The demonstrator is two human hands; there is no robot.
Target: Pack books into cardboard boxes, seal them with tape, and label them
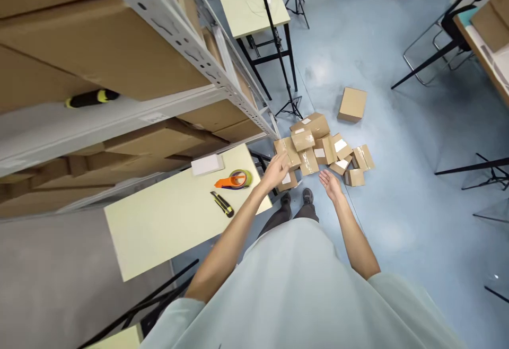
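Note:
Both hands are held out in front of my body, above the floor. My left hand [277,170] is open and empty, its fingers loosely bent, between the table edge and a heap of small cardboard boxes [303,140]. It overlaps the nearest boxes in view; I cannot tell whether it touches them. My right hand [331,184] is open and empty too, palm turned inward and fingers stretched, at the near side of the heap. Several boxes carry white labels and clear tape.
On the pale table [167,227] lie an orange tape dispenser [234,180], a utility knife [222,204] and a white box [207,164]. A metal shelf [186,41] with large cartons rises at left. A lone carton [352,104] and a tripod [292,106] stand beyond the heap.

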